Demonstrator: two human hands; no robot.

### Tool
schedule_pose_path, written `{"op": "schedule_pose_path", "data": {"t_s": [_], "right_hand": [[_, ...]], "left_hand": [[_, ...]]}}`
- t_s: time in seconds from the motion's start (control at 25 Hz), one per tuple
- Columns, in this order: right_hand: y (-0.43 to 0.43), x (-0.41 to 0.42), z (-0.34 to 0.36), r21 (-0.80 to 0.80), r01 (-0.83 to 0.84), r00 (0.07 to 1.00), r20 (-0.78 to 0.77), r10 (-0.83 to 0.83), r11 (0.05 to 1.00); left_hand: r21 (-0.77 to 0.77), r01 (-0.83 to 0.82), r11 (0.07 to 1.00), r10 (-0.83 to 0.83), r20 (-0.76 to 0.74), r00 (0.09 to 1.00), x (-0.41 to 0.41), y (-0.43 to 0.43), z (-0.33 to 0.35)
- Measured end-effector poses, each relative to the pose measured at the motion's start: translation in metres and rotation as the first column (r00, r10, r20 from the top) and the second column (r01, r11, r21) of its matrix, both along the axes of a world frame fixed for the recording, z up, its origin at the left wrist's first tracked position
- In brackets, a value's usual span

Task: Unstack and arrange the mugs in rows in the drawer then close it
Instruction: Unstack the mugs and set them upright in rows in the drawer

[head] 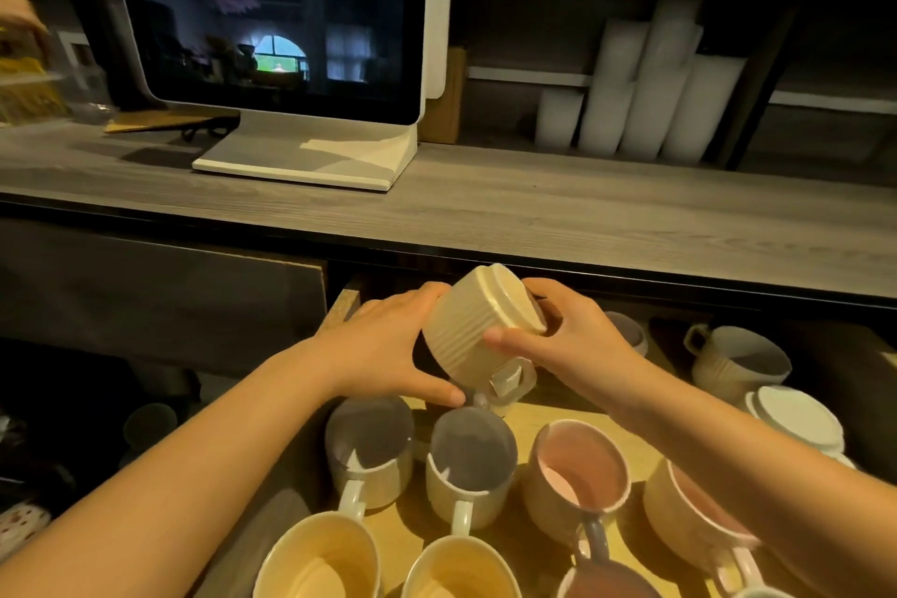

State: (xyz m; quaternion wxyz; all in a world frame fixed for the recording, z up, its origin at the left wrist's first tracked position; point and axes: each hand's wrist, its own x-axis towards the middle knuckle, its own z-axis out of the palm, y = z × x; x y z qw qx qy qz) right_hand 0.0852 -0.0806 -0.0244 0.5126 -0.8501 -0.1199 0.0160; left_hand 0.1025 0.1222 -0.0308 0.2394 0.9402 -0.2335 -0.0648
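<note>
I hold a cream ribbed mug (pixel 468 323) tilted over the open drawer (pixel 526 422), its base turned up and away and its handle pointing down. My left hand (pixel 388 345) cups its left side; my right hand (pixel 568 335) grips its right side near the base. Below stand upright mugs in rows: two grey-lined ones (pixel 371 447) (pixel 471 461), two pink-lined ones (pixel 577 471) (pixel 689 510), two yellow-lined ones (pixel 318 558) (pixel 458 568). At the right, a grey-lined mug (pixel 738 362) stands upright and a white mug (pixel 796 418) lies base up.
A grey wooden counter (pixel 534 214) overhangs the drawer's back. On it stand a white-framed monitor (pixel 276 15) and stacks of white paper cups (pixel 645 83) in a shelf. Another person's hand (pixel 17 12) shows at far left.
</note>
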Motion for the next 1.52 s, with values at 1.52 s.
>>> {"op": "schedule_pose_path", "data": {"t_s": [1.52], "right_hand": [[-0.028,-0.029,-0.008,0.531,0.004,0.874,-0.413,0.255,0.847]], "left_hand": [[-0.591,-0.043,0.805,0.014,-0.054,0.998,-0.021,-0.034,0.002]]}}
